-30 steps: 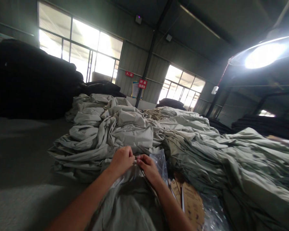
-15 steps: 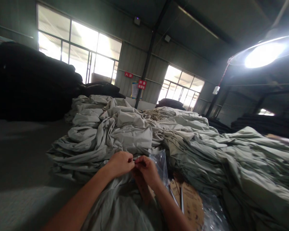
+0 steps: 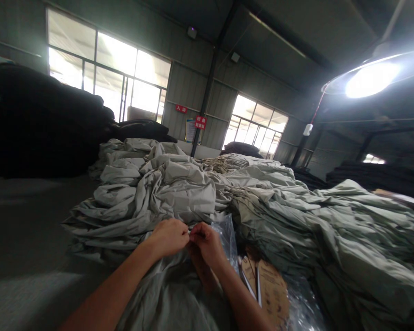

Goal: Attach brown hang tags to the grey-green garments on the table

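Observation:
My left hand (image 3: 170, 236) and my right hand (image 3: 206, 242) meet in front of me, fingertips pinched close together. Whatever sits between the fingertips is too small to make out. Below them a grey-green cloth (image 3: 165, 299) hangs in folds between my forearms. Just right of my right hand stands a sheet of clear plastic (image 3: 228, 236). Lower right, a round brown cardboard piece (image 3: 274, 292) with printed marks lies under slim metal blades, apparently scissors (image 3: 258, 282).
A large heap of grey-green folded fabric (image 3: 182, 188) spreads ahead, and more fabric (image 3: 359, 220) extends right. Dark stacked bundles (image 3: 37, 124) rise at left beside the grey floor (image 3: 24, 257). A bright lamp (image 3: 372, 80) hangs at upper right.
The view has shifted slightly, so the background sits a little further left. Both hands stay together in a pinch, almost unmoved.

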The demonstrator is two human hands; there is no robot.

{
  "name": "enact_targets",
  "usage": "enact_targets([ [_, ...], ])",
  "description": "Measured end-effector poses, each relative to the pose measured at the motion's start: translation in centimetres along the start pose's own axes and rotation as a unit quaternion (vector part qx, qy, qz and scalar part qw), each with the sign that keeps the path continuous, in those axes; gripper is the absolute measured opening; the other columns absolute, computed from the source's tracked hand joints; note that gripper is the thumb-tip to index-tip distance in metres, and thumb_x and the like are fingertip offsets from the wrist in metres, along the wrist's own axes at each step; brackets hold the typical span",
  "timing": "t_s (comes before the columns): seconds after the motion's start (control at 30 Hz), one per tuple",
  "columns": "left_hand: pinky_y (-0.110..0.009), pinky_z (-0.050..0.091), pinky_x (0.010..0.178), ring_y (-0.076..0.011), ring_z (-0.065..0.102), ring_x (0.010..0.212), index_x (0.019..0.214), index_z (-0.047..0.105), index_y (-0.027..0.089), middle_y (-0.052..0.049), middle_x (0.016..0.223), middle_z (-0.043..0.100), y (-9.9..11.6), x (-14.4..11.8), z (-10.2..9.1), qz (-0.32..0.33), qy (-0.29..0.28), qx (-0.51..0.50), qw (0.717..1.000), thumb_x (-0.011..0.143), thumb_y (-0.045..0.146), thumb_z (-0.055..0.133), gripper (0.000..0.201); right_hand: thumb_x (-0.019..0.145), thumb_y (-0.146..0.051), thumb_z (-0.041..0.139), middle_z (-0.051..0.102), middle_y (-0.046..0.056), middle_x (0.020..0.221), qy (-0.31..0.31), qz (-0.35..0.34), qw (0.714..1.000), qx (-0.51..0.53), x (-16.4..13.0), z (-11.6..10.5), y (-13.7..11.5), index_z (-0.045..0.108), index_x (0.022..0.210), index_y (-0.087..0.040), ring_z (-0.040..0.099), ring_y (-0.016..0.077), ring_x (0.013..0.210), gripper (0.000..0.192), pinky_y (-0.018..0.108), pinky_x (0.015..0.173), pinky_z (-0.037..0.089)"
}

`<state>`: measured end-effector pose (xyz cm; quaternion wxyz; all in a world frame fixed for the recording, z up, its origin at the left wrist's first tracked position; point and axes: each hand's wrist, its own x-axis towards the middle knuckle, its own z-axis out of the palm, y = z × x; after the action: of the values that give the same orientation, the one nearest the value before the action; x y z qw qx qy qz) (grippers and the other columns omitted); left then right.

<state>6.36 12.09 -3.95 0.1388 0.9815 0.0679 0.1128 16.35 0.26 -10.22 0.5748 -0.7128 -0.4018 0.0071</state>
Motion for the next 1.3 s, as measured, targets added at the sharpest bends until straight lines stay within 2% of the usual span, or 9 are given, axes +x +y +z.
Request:
enact_targets([
  [0.17, -0.024, 0.033, 0.055, -0.017, 0.059, 0.066, 0.063, 0.068, 0.017, -0.006, 0.067, 0.068, -0.5, -0.3, -1.1, -0.007, 0.01, -0.014, 1.0, 0.072, 0.028, 0.042, 0.029, 0.066, -0.023, 0.059, 0.06, 0.001, 0.075, 0.037, 0.004, 0.999, -0.006, 0.3, -0.9, 0.6, 0.056, 0.077, -0.02, 0.056, 0.0179, 0.073, 0.011, 0.03, 0.068, 0.044],
  [0.37, -0.024, 0.03, 0.054, -0.015, 0.057, 0.062, 0.059, 0.066, 0.018, -0.004, 0.064, 0.067, 0.1, -0.4, -1.0, 0.028, 0.036, 0.003, 0.999, 0.073, 0.026, 0.043, 0.027, 0.054, -0.027, 0.071, 0.06, -0.002, 0.066, -0.009, 0.165, 0.976, 0.139, 0.3, -0.7, 2.0, 0.056, 0.077, -0.019, 0.057, 0.0159, 0.062, 0.028, 0.028, 0.058, 0.042],
  [0.53, -0.024, 0.033, 0.057, -0.0167, 0.058, 0.066, 0.061, 0.063, 0.019, -0.004, 0.065, 0.066, 0.0, -0.3, -1.0, 0.007, 0.062, -0.016, 0.998, 0.078, 0.038, 0.043, 0.032, 0.049, -0.019, 0.077, 0.061, -0.006, 0.06, -0.059, 0.19, 0.933, 0.301, -0.4, -1.3, -1.1, 0.053, 0.082, -0.021, 0.057, 0.0124, 0.055, 0.04, 0.022, 0.052, 0.041],
  [0.63, -0.025, 0.038, 0.062, -0.0172, 0.059, 0.072, 0.073, 0.063, 0.018, -0.005, 0.073, 0.066, -0.7, 0.4, -1.0, -0.017, 0.096, -0.11, 0.989, 0.084, 0.04, 0.032, 0.039, 0.053, -0.022, 0.077, 0.066, -0.001, 0.068, -0.109, 0.207, 0.904, 0.357, -0.7, -2.9, -3.5, 0.058, 0.083, -0.019, 0.061, 0.0139, 0.059, 0.036, 0.024, 0.056, 0.045],
  [0.8, -0.025, 0.045, 0.071, -0.0154, 0.06, 0.082, 0.095, 0.059, 0.014, -0.006, 0.092, 0.066, -1.3, 1.1, -0.2, -0.04, 0.02, -0.378, 0.925, 0.079, 0.022, 0.034, 0.031, 0.058, -0.029, 0.073, 0.069, 0.008, 0.093, -0.105, 0.188, 0.889, 0.403, -0.6, -3.3, -4.3, 0.064, 0.093, -0.015, 0.065, 0.0194, 0.082, 0.038, 0.03, 0.073, 0.048],
  [0.93, -0.026, 0.048, 0.069, -0.0138, 0.063, 0.076, 0.112, 0.048, 0.013, -0.006, 0.088, 0.067, -1.5, 1.0, 0.8, -0.091, -0.02, -0.49, 0.867, 0.083, 0.023, 0.032, 0.035, 0.047, -0.026, 0.079, 0.069, 0.004, 0.08, -0.063, 0.141, 0.939, 0.307, -0.2, -1.2, -2.6, 0.064, 0.087, -0.018, 0.064, 0.0196, 0.073, 0.044, 0.031, 0.067, 0.047],
  [1.03, -0.025, 0.049, 0.066, -0.0146, 0.064, 0.078, 0.115, 0.047, 0.015, -0.004, 0.088, 0.069, -2.0, 1.3, 1.4, -0.084, -0.015, -0.413, 0.907, 0.087, 0.025, 0.027, 0.036, 0.052, -0.035, 0.075, 0.06, -0.002, 0.058, -0.008, 0.089, 0.975, 0.205, 0.5, -0.2, -1.1, 0.059, 0.066, -0.018, 0.056, 0.0141, 0.057, 0.027, 0.024, 0.052, 0.041],
  [1.13, -0.025, 0.048, 0.072, -0.0172, 0.062, 0.088, 0.105, 0.057, 0.014, -0.005, 0.096, 0.068, -3.1, 2.1, 2.1, -0.098, 0.013, -0.314, 0.944, 0.083, 0.015, 0.03, 0.035, 0.06, -0.044, 0.067, 0.044, -0.007, 0.047, 0.04, 0.054, 0.986, 0.155, 1.2, 0.0, -0.1, 0.044, 0.052, -0.019, 0.04, 0.0076, 0.046, 0.035, 0.02, 0.044, 0.029],
  [1.3, -0.035, 0.04, 0.09, -0.0256, 0.057, 0.102, 0.093, 0.067, 0.013, -0.011, 0.102, 0.067, -5.2, 2.8, 3.5, -0.135, 0.009, -0.153, 0.979, 0.071, 0.007, 0.044, 0.033, 0.056, -0.041, 0.068, 0.044, -0.009, 0.047, 0.039, 0.086, 0.97, 0.225, 1.7, -0.8, 0.5, 0.045, 0.067, -0.02, 0.029, 0.0047, 0.04, 0.033, 0.019, 0.04, 0.02],
])
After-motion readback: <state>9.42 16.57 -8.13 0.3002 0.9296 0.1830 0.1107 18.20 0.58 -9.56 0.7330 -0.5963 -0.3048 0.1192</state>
